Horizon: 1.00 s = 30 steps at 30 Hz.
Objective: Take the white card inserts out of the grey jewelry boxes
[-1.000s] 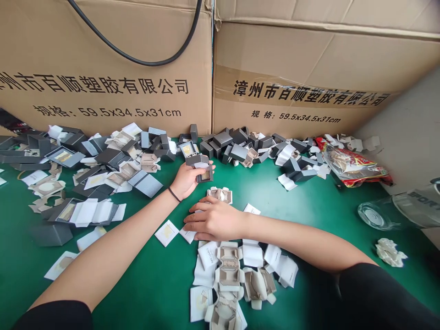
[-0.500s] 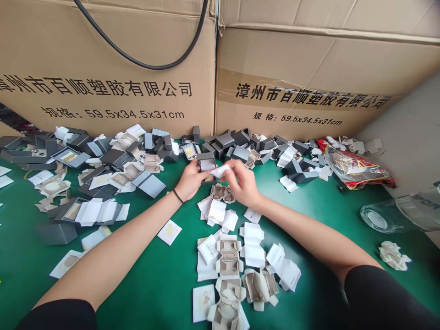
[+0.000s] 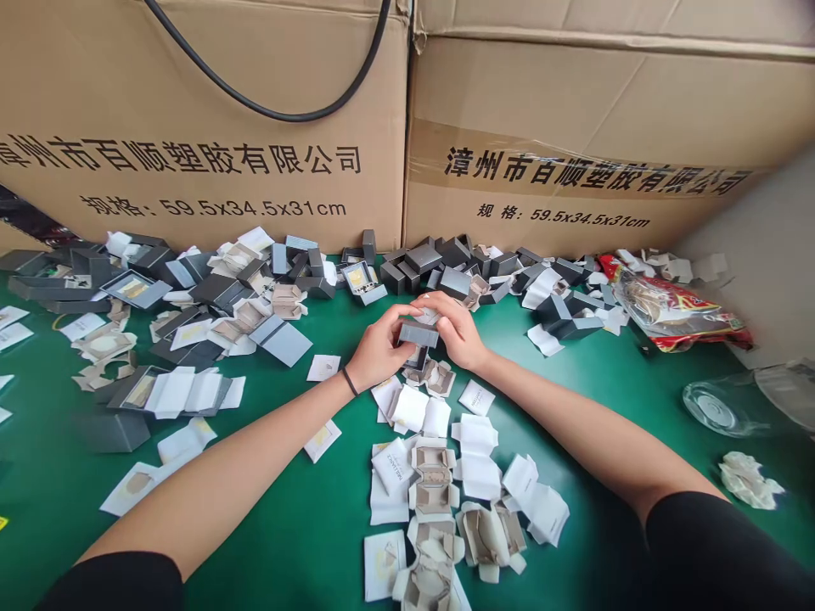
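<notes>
Both my hands are together at mid-table around a small dark grey box. My left hand is closed on its left side, thumb along the front. My right hand curls round the far right side, its fingertips meeting the left fingers behind the box. A pale piece shows between the fingers; its kind is partly hidden. Just below the box lies an unfolded cardboard insert, with white folded papers nearer me. A white card lies beside my left wrist.
Grey boxes and inserts are heaped at the left and along the back, before large cartons. A column of opened inserts runs toward me. On the right are a red food packet, a clear container and crumpled paper.
My left hand has shifted right with the box, whose opened inside faced me before. My right hand, which was pinching a white paper piece, has closed in round the box.
</notes>
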Motion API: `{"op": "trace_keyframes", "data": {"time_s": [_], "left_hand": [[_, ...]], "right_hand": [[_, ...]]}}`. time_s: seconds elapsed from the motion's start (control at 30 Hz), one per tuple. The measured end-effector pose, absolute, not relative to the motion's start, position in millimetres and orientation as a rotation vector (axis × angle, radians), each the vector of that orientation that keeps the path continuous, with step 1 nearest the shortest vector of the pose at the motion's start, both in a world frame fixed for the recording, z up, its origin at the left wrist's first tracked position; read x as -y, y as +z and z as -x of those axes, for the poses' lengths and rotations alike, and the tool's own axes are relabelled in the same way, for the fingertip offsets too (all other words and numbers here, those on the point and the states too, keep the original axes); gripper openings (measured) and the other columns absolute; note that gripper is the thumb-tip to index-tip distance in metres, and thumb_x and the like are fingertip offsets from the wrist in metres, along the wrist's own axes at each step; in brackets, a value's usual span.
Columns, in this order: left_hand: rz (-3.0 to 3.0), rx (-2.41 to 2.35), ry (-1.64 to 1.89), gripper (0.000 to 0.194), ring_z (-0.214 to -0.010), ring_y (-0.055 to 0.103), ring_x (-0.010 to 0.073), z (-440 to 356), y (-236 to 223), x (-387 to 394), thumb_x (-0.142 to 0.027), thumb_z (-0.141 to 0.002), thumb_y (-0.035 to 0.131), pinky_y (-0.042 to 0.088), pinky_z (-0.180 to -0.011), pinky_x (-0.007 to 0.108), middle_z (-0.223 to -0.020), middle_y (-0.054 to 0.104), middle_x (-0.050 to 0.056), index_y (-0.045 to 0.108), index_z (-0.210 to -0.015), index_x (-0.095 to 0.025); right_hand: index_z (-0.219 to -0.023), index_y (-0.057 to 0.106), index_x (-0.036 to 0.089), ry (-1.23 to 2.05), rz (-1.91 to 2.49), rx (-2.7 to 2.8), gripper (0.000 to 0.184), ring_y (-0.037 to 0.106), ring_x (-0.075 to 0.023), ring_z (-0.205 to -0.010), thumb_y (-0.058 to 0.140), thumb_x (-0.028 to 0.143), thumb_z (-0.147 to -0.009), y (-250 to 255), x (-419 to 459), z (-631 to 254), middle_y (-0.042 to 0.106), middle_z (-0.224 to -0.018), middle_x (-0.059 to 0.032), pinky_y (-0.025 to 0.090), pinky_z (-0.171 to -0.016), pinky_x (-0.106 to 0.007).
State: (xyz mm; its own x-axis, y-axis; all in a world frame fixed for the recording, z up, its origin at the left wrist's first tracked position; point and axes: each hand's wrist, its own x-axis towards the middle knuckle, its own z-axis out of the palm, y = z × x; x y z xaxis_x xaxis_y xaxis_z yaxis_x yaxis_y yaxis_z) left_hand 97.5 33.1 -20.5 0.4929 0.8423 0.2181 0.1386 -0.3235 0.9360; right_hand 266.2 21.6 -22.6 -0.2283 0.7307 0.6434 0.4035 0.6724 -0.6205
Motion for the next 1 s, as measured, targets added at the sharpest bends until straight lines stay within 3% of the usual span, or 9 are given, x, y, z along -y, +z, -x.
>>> {"op": "trace_keyframes", "data": {"time_s": [0.1, 0.23, 0.37, 0.47, 0.6, 0.73, 0.9, 1.0], "left_hand": [[-1.707, -0.825, 0.945, 0.038, -0.067, 0.058, 0.0107, -99, -22, -34, -0.008, -0.068, 0.054, 0.044, -0.060, 0.021, -0.090, 0.062, 0.001, 0.050, -0.104, -0.018], [-1.720, -0.896, 0.952, 0.034, -0.066, 0.056, 0.0100, -101, -22, -35, -0.010, -0.068, 0.056, 0.044, -0.062, 0.021, -0.087, 0.062, 0.000, 0.051, -0.101, -0.019], [-1.683, -0.948, 0.975, 0.032, -0.072, 0.059, 0.0124, -102, -24, -34, -0.009, -0.067, 0.055, 0.045, -0.065, 0.021, -0.082, 0.062, -0.001, 0.051, -0.097, -0.018], [-1.745, -0.987, 0.959, 0.033, -0.070, 0.059, 0.0124, -102, -26, -34, -0.009, -0.067, 0.054, 0.045, -0.063, 0.021, -0.081, 0.062, -0.001, 0.051, -0.099, -0.018], [-1.772, -0.997, 0.973, 0.040, -0.075, 0.061, 0.0132, -103, -29, -35, -0.008, -0.068, 0.052, 0.045, -0.067, 0.022, -0.086, 0.064, 0.001, 0.049, -0.106, -0.019], [-1.780, -0.998, 0.996, 0.037, -0.075, 0.061, 0.0129, -104, -28, -32, -0.009, -0.069, 0.051, 0.045, -0.067, 0.021, -0.088, 0.064, 0.001, 0.051, -0.104, -0.019], [-1.819, -1.074, 1.020, 0.036, -0.072, 0.061, 0.0122, -103, -26, -25, -0.010, -0.072, 0.049, 0.046, -0.065, 0.021, -0.088, 0.065, 0.001, 0.053, -0.106, -0.019], [-1.837, -1.075, 1.002, 0.036, -0.074, 0.061, 0.0126, -103, -25, -25, -0.009, -0.071, 0.049, 0.047, -0.067, 0.021, -0.089, 0.065, 0.001, 0.054, -0.105, -0.019]], "right_hand": [[-0.110, 0.056, 0.020, 0.450, 0.901, 1.846, 0.065, 0.055, -0.0232, -0.101, 0.020, 0.068, -0.086, -24, -22, -266, 0.056, -0.106, -0.0117, 0.049, -0.080, -0.039], [-0.110, 0.054, 0.021, 0.410, 0.989, 1.834, 0.065, 0.055, -0.0234, -0.100, 0.032, 0.073, -0.079, -24, -21, -265, 0.054, -0.108, -0.0116, 0.052, -0.068, -0.033], [-0.108, 0.052, 0.020, 0.306, 0.899, 1.880, 0.063, 0.054, -0.0243, -0.102, 0.040, 0.073, -0.075, -22, -19, -262, 0.053, -0.108, -0.0125, 0.052, -0.078, -0.037], [-0.101, 0.053, 0.022, 0.255, 0.963, 1.878, 0.039, 0.056, -0.0225, -0.099, 0.053, 0.054, -0.080, -23, -19, -260, 0.056, -0.103, -0.0099, 0.051, -0.080, -0.038], [-0.089, 0.055, 0.023, 0.265, 1.064, 1.798, 0.011, 0.058, -0.0192, -0.091, 0.055, 0.027, -0.080, -25, -19, -259, 0.058, -0.097, -0.0064, 0.051, -0.065, -0.030], [-0.084, 0.057, 0.022, 0.260, 1.070, 1.728, 0.010, 0.059, -0.0173, -0.087, 0.053, 0.017, -0.076, -25, -17, -254, 0.060, -0.097, -0.0055, 0.050, -0.059, -0.027], [-0.084, 0.057, 0.021, 0.196, 1.062, 1.718, 0.013, 0.059, -0.0178, -0.093, 0.050, 0.013, -0.076, -24, -13, -249, 0.061, -0.099, -0.0053, 0.051, -0.078, -0.031], [-0.084, 0.057, 0.022, 0.175, 1.096, 1.734, 0.010, 0.060, -0.0172, -0.091, 0.050, 0.016, -0.078, -24, -14, -250, 0.062, -0.099, -0.0051, 0.050, -0.078, -0.031]]}}
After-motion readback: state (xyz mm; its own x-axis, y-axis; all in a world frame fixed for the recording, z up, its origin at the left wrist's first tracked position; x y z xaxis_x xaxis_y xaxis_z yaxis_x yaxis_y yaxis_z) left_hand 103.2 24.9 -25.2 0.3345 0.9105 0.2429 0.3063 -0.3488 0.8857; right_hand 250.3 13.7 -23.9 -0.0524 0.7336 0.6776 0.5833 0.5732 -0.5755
